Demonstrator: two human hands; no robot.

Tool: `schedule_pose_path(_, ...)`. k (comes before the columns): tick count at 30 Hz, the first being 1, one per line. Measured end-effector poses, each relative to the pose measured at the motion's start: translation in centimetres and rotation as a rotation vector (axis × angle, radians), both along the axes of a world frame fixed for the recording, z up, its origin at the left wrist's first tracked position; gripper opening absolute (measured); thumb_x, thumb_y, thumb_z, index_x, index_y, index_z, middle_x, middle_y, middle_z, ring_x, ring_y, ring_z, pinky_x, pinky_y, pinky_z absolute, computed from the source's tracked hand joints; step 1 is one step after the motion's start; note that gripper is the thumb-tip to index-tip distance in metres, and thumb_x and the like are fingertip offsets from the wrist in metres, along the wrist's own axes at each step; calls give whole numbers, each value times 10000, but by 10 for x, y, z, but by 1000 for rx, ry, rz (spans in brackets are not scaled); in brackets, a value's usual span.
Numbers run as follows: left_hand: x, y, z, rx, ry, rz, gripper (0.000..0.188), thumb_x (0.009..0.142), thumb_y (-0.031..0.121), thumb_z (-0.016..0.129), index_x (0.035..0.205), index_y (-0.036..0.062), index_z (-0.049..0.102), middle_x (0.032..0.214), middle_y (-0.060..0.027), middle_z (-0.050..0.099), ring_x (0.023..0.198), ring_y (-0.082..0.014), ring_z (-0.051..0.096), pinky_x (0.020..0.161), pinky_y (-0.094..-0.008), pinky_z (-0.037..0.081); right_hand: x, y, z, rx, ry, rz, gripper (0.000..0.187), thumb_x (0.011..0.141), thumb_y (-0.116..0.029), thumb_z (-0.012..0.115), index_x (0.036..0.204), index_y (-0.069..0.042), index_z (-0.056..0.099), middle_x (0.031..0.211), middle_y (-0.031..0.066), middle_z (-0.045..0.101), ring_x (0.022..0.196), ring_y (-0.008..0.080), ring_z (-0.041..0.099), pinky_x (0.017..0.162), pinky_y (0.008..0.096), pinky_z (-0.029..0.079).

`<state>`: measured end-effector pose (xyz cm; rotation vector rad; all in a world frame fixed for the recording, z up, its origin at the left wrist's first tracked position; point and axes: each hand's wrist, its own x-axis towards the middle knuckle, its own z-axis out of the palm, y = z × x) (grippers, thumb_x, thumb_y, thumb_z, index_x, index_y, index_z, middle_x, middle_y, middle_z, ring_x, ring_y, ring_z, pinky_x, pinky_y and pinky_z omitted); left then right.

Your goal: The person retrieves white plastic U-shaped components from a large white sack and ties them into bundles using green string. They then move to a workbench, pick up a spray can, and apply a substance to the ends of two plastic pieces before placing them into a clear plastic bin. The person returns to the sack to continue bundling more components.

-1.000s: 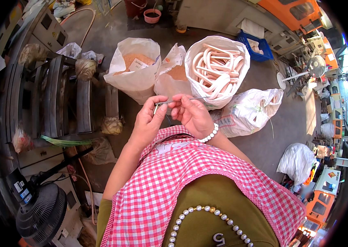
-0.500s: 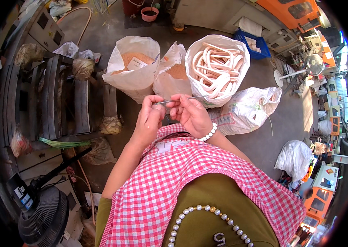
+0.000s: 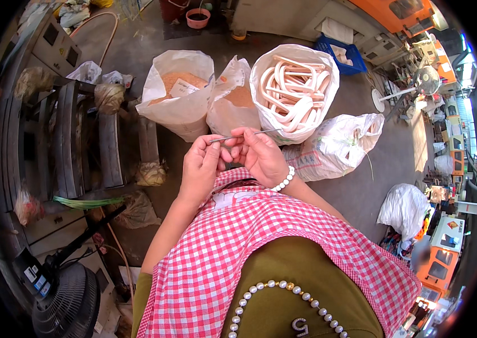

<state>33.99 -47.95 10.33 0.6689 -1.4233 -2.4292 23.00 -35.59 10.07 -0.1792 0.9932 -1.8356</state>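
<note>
Head view is showing a thin rod [image 3: 227, 138] being held crosswise in front of the apron [image 3: 283, 211], between two bare hands. The left hand [image 3: 199, 166] is pinching its left end between thumb and fingertips; the right hand [image 3: 263, 162] is gripping it further along, fingers curling inward, and the rod's tip is sticking out past them. A white bracelet [image 3: 287, 180] is circling the right wrist. Just beyond the hands, three white sacks are standing side by side on the floor [image 3: 356, 197]: the left sack [image 3: 187, 123] and the middle sack [image 3: 233, 115] are holding orange granules, while the right sack [image 3: 296, 138] is holding pale tubes [image 3: 297, 93]. A fuller sack [image 3: 334, 149] is leaning close by on the right. Farther out, a blue crate [image 3: 355, 70] is sitting behind the tubes, metal beams [image 3: 111, 149] are running along the left, and a black fan [image 3: 66, 304] is standing at lower left.
</note>
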Motion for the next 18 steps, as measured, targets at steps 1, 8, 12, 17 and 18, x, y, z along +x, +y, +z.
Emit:
schedule_pose_path(1, 1, -1, 3, 31, -15, 3, 167, 972, 136, 458, 1054, 8, 527, 752, -15, 593, 579, -30, 470, 517, -158, 384, 0, 0, -1, 4, -1, -11, 313, 980, -264, 454, 1134, -9, 548, 992, 87, 623, 802, 112, 587, 755, 283, 496)
schedule_pose_path(8, 2, -4, -2, 53, 11, -22, 187, 966, 160, 482, 1059, 11, 548, 780, -27, 636, 595, -29, 519, 510, -145, 395, 0, 1, 1, 0, -4, -31, 311, 980, -260, 452, 1139, -10, 547, 997, 87, 620, 796, 109, 582, 764, 286, 500)
schedule_pose_path(12, 3, -6, -1, 58, 3, -22, 196, 962, 161, 494, 1069, 7, 551, 785, -35, 648, 586, -32, 530, 499, -147, 397, 0, 0, 1, 19, 18, -27, 315, 980, -271, 453, 1136, -15, 551, 993, 79, 621, 797, 104, 577, 754, 276, 494)
schedule_pose_path(17, 3, -6, 2, 95, 62, -2, 203, 961, 164, 499, 1083, 7, 539, 785, -42, 652, 583, -35, 535, 496, -149, 400, 1, -2, 3, 39, 55, -16, 322, 975, -291, 460, 1125, -24, 561, 985, 64, 623, 794, 93, 571, 738, 261, 484)
schedule_pose_path(18, 2, -5, 2, 94, 66, 6, 205, 961, 166, 499, 1085, 7, 534, 785, -43, 653, 583, -36, 535, 496, -150, 401, 1, -2, 4, 41, 60, -16, 323, 974, -293, 463, 1122, -25, 563, 983, 61, 623, 793, 91, 570, 736, 259, 482)
